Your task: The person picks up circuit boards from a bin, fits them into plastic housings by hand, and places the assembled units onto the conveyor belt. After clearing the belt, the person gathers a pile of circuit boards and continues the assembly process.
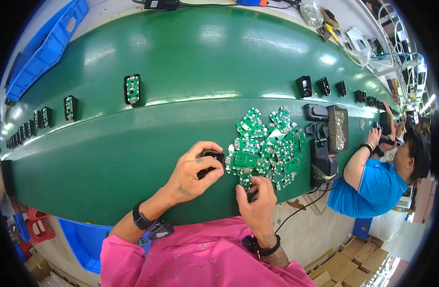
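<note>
My left hand (196,170) is closed around a small black plastic housing (214,156), held just left of a heap of green circuit boards (272,146). At the heap's near edge my right hand (257,198) pinches a circuit board (246,178) between thumb and fingers. Part of that board is hidden by the fingertips. Beyond my hands, a black housing with a green board inside (132,89) stands on the green table.
A row of filled housings (70,108) runs off to the left; black housings (304,86) stand at the right. Right of the heap lie a tray of small metal parts (338,128) and a black power tool battery-like block (323,159). A co-worker in blue (377,186) sits at right.
</note>
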